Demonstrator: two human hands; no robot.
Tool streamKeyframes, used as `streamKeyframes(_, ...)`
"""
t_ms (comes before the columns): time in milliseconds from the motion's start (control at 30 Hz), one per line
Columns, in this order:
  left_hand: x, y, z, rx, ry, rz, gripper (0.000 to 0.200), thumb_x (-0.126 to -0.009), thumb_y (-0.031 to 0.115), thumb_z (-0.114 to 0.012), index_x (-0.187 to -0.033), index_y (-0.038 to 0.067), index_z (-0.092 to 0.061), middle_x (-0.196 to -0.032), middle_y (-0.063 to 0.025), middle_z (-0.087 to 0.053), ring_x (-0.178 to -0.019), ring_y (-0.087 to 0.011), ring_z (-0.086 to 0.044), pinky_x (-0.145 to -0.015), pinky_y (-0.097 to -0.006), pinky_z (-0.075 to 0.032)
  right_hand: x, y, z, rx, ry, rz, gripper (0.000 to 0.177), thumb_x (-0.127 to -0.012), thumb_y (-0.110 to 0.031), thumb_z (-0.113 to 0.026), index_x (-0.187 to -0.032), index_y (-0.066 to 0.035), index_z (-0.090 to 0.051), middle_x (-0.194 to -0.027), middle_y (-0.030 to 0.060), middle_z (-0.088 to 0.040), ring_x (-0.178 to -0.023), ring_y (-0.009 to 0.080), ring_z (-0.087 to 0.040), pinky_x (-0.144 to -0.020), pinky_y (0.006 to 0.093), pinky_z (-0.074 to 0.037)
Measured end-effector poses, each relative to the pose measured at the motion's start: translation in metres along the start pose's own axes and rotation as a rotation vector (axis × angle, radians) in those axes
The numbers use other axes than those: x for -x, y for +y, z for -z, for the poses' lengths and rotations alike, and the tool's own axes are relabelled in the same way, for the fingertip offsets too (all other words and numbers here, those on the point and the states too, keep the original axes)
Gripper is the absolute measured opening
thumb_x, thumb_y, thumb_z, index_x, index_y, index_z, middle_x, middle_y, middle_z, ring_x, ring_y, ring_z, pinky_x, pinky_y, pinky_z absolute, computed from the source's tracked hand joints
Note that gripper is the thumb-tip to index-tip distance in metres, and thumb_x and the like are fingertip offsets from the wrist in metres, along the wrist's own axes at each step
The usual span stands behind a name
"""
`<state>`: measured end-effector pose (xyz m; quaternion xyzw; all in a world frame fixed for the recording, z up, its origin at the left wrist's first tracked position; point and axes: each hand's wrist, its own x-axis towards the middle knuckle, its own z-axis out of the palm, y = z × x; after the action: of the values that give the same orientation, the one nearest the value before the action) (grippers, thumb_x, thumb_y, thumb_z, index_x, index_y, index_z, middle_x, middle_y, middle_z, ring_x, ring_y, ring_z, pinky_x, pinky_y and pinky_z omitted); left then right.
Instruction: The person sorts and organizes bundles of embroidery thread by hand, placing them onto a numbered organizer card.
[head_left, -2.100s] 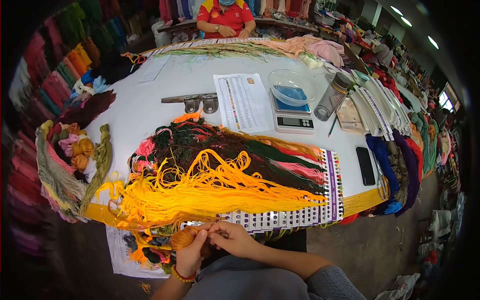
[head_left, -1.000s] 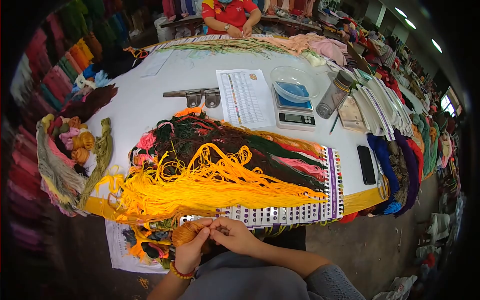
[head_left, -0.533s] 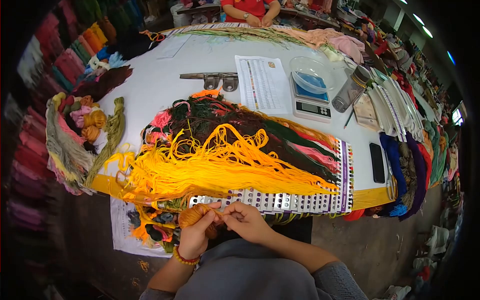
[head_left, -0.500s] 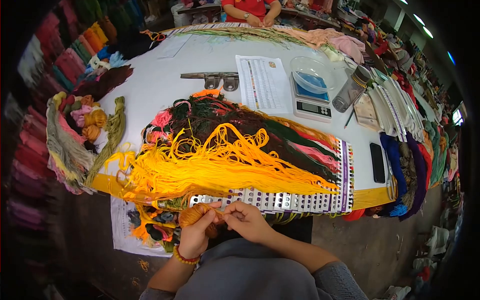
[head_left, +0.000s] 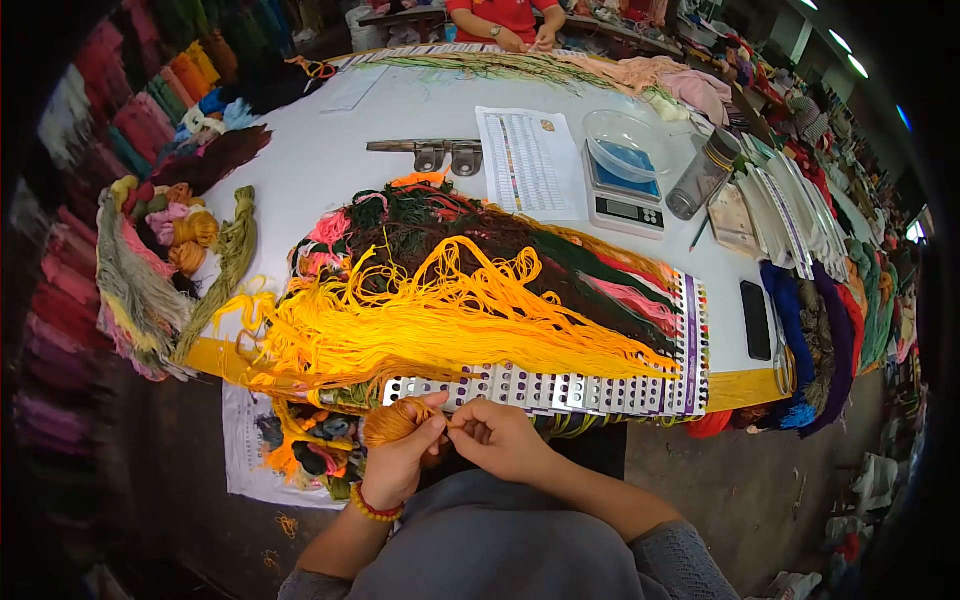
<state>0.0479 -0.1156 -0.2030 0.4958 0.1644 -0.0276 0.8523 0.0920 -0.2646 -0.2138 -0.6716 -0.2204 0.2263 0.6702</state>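
My left hand (head_left: pixel 400 462) is closed around an orange-brown bundle of thread (head_left: pixel 388 424), held just off the table's front edge. Close beside it, my right hand (head_left: pixel 497 437) pinches at the right side of the same bundle, with fingertips pressed together; the strand between them is too small to make out clearly. Just beyond both hands lie white perforated thread cards (head_left: pixel 560 390). A long spread of yellow-orange thread (head_left: pixel 440 335) runs across the table to those cards, with dark, green and pink threads (head_left: pixel 410 230) behind it.
Farther back are a metal clip bar (head_left: pixel 425 147), a printed chart (head_left: pixel 528 160), a digital scale (head_left: pixel 627 212) and a dark jar (head_left: pixel 703 175). A phone (head_left: pixel 755 320) and scissors (head_left: pixel 784 365) lie right. Skeins (head_left: pixel 150 280) sit left. A person in red (head_left: pixel 505 22) works opposite.
Both hands stay at the thread bundle with only slight finger movement. The whole view has shifted a little. The bundle remains in my left hand.
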Motion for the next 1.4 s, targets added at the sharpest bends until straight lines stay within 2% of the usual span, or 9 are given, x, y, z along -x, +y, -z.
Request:
streamKeyframes(167, -0.004, 0.002, 0.036, 0.086, -0.349, 0.265, 0.023, -0.088, 0.02, -0.049, -0.099, 0.001, -0.057, -0.058, 0.0035, -0.043, -0.047, -0.0048, -0.037, -0.047, -0.0194, -0.033, -0.008, -0.015, 0.01, 0.142, 0.113, 0.306, 0.009, -0.078, -0.008, -0.058, -0.077, -0.002, -0.051, -0.077, 0.0073, -0.054, -0.051, 0.0091, -0.046, -0.046, 0.0219, -0.038)
streamKeyframes(233, -0.006, -0.005, 0.067, 0.278, -0.517, 0.349, 0.026, -0.089, 0.025, -0.047, -0.096, 0.002, -0.057, -0.053, 0.0059, -0.037, -0.044, -0.0043, -0.033, -0.044, -0.019, -0.03, -0.005, -0.029, 0.026, -0.894, -0.09, -0.102, 0.009, -0.076, -0.009, -0.057, -0.077, -0.002, -0.052, -0.075, 0.0092, -0.053, -0.045, 0.0109, -0.04, -0.042, 0.0236, -0.033)
streamKeyframes(300, -0.004, -0.002, 0.1, 0.501, -0.377, 0.199, 0.03, -0.092, 0.031, -0.04, -0.09, 0.005, -0.055, -0.052, 0.0068, -0.029, -0.041, -0.0043, -0.027, -0.04, -0.0189, -0.026, 0.004, -0.037, 0.058, -0.987, -0.07, -0.007, 0.014, -0.077, -0.015, -0.054, -0.074, -0.004, -0.045, -0.067, 0.0058, -0.047, -0.044, 0.0113, -0.035, -0.04, 0.0257, -0.031)
streamKeyframes(633, 0.04, 0.054, 0.299, 0.445, 0.592, -0.285, 0.02, -0.089, 0.025, -0.048, -0.085, 0.006, -0.054, -0.051, 0.0074, -0.029, -0.041, -0.0024, -0.021, -0.035, -0.0171, -0.019, 0.188, -0.116, 0.428, -0.254, 1.208, 0.469, 0.021, -0.088, -0.016, -0.047, -0.069, -0.006, -0.05, -0.064, 0.0054, -0.054, -0.059, 0.0139, -0.053, -0.055, 0.027, -0.046)
streamKeyframes(800, 0.065, 0.077, 0.347, 0.22, 0.752, -0.49, 0.02, -0.088, 0.026, -0.05, -0.09, 0.006, -0.056, -0.056, 0.0068, -0.035, -0.043, -0.0018, -0.024, -0.036, -0.0155, -0.023, 0.233, -0.178, 0.446, 0.334, 1.915, 0.713, 0.013, -0.083, -0.014, -0.053, -0.086, -0.002, -0.056, -0.07, 0.0048, -0.053, -0.062, 0.0117, -0.051, -0.058, 0.0238, -0.044)
streamKeyframes(933, 0.052, 0.084, 0.225, -0.015, 0.633, -0.322, 0.021, -0.087, 0.025, -0.052, -0.086, 0.004, -0.055, -0.062, 0.0018, -0.045, -0.049, -0.0069, -0.044, -0.043, -0.0174, -0.037, 0.22, -0.146, 0.429, 0.91, 1.441, 0.503, 0.018, -0.082, -0.015, -0.056, -0.094, -0.002, -0.057, -0.074, 0.0025, -0.054, -0.064, 0.0089, -0.05, -0.059, 0.0209, -0.042)
streamKeyframes(967, 0.046, 0.075, 0.208, -0.019, 0.444, -0.267, 0.02, -0.088, 0.024, -0.051, -0.089, 0.004, -0.053, -0.067, 0.0005, -0.049, -0.054, -0.0082, -0.047, -0.046, -0.0182, -0.04, 0.137, -0.142, 0.331, 0.375, 1.269, 0.491, 0.017, -0.083, -0.017, -0.055, -0.093, -0.003, -0.057, -0.076, 0.0016, -0.054, -0.067, 0.0072, -0.049, -0.06, 0.0204, -0.041)
streamKeyframes(1133, 0.012, 0.048, 0.086, 0.022, -0.06, 0.176, 0.026, -0.09, 0.025, -0.043, -0.105, 0.005, -0.051, -0.087, -0.0031, -0.058, -0.08, -0.0117, -0.057, -0.051, -0.0188, -0.041, 0.031, -0.041, 0.149, 0.226, 0.521, 0.164, 0.01, -0.083, -0.004, -0.051, -0.092, 0.0, -0.053, -0.071, 0.0054, -0.059, -0.058, 0.0121, -0.056, -0.055, 0.0232, -0.046)
streamKeyframes(1400, -0.06, -0.011, -0.014, -0.52, -0.338, 0.137, 0.029, -0.087, 0.017, -0.051, -0.106, -0.004, -0.051, -0.092, -0.0087, -0.06, -0.081, -0.0152, -0.061, -0.05, -0.0171, -0.044, -0.004, 0.032, 0.066, 0.338, 0.334, -0.095, 0.011, -0.082, -0.005, -0.054, -0.091, 0.002, -0.056, -0.07, 0.0057, -0.06, -0.059, 0.0098, -0.058, -0.056, 0.0214, -0.047)
